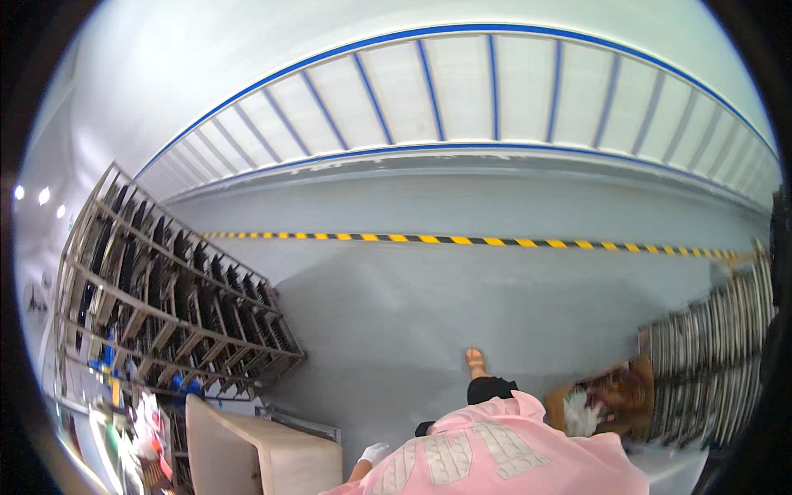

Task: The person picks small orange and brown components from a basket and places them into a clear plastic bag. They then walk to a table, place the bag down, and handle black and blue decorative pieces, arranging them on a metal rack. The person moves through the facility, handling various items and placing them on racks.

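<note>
My left hand, in what looks like a white glove, hangs low at the left side of my pink top. Its fingers are too small and blurred to read, and nothing shows in it. Nearest to it stands a large beige bin, just to its left, with a gap between the two. My right hand is out of the picture. Below the pink top, one foot in a tan sandal is stepping on the grey floor.
A tall metal rack with rows of dark trays stands on the left. To the right, a brown cardboard box holds white plastic beside stacked trays. Yellow-black tape crosses the floor before a white wall with blue stripes.
</note>
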Demonstrator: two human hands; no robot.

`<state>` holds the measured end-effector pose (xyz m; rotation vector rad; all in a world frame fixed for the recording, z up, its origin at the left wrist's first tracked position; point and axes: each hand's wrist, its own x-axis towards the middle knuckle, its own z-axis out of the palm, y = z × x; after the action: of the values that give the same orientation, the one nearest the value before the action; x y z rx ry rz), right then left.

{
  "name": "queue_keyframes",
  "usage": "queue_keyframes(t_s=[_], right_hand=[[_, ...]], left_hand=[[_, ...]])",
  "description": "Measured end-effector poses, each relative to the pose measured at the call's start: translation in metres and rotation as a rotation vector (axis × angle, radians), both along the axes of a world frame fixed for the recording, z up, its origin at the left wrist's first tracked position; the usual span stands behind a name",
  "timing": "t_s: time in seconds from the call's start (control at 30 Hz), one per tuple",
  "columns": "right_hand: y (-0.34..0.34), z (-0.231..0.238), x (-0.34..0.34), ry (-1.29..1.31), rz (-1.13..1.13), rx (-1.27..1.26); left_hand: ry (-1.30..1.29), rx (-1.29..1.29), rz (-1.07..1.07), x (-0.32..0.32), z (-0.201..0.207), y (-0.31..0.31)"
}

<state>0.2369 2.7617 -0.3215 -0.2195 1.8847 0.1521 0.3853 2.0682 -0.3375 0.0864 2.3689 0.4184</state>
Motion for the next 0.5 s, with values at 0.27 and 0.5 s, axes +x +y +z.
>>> queue_keyframes(t_s=[0.27, 0.5], right_hand=[[-0.19, 0.003, -0.415, 0.328, 0.337, -0.064], [-0.477, 0.105, -0.753, 0.592, -0.67, -0.995]], left_hand=[[-0.304, -0.214, 0.227, -0.106, 0.049, -0.052], [0.144, -0.249, 0.914, -0.212, 0.039, -0.098]])
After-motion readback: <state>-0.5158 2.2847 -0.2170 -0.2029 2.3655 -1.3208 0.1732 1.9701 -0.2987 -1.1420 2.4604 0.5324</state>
